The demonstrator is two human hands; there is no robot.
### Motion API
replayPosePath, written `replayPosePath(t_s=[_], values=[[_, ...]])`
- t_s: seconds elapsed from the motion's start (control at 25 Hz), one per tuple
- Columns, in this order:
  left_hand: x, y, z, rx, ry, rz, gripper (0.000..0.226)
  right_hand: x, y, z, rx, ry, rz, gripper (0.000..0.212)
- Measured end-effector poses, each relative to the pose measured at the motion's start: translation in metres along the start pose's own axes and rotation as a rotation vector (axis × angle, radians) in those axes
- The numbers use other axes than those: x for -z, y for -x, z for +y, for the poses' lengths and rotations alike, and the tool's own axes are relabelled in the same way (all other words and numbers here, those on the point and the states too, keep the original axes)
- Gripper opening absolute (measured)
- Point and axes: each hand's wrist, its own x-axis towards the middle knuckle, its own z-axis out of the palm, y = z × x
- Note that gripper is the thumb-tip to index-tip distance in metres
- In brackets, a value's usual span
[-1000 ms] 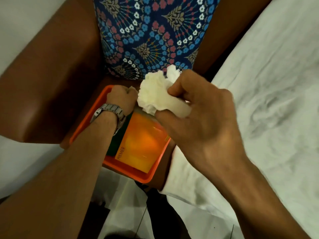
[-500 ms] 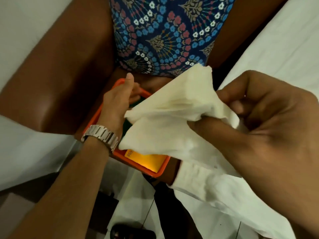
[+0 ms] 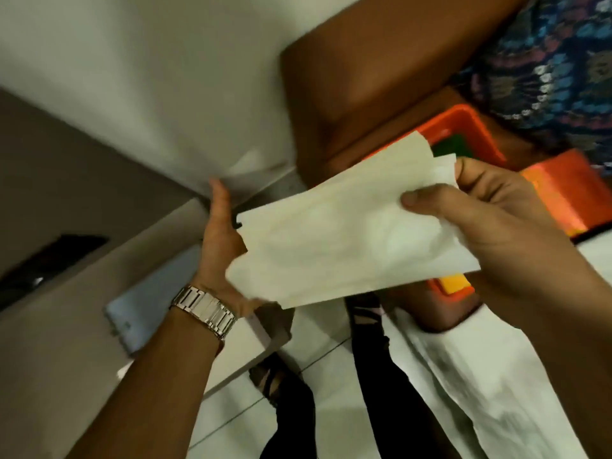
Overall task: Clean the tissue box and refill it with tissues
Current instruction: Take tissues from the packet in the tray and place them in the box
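A flat stack of white tissues [image 3: 347, 233] is held out in front of me, spread wide. My right hand [image 3: 496, 220] pinches its right end between thumb and fingers. My left hand [image 3: 222, 246], with a metal watch on the wrist, supports the left end from behind, fingers extended upward. The orange tissue box [image 3: 477, 127] sits behind and to the right, mostly covered by the tissues and my right hand; its green inside shows near the top. An orange-yellow panel [image 3: 563, 197] of the box shows at the right.
A brown wooden surface [image 3: 381, 77] lies beneath the box. A patterned blue cloth [image 3: 556, 61] is at top right. White sheets [image 3: 480, 392] hang at lower right. Below, on white floor tiles, are my dark trousers and sandals [image 3: 275, 382]. A grey wall is on the left.
The view has swung left and down. The crumpled tissue is now opened into a flat stack. My left hand left the box and now supports the tissues' left end.
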Motion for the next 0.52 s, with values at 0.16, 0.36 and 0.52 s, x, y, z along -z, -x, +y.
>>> replayPosePath(t_s=[0.16, 0.36, 0.52], values=[[0.103, 0.071, -0.006, -0.070, 0.220, -0.103, 0.086, -0.097, -0.016, 0.043, -0.189, 0.005, -0.124, 0.042], [0.203, 0.108, -0.027, -0.311, 0.054, 0.229, 0.054, -0.202, -0.036, 0.106, -0.345, 0.037, -0.225, 0.038], [0.263, 0.102, -0.032, -0.364, 0.012, 0.477, 0.028, -0.265, -0.057, 0.154, -0.370, 0.048, -0.278, 0.025]])
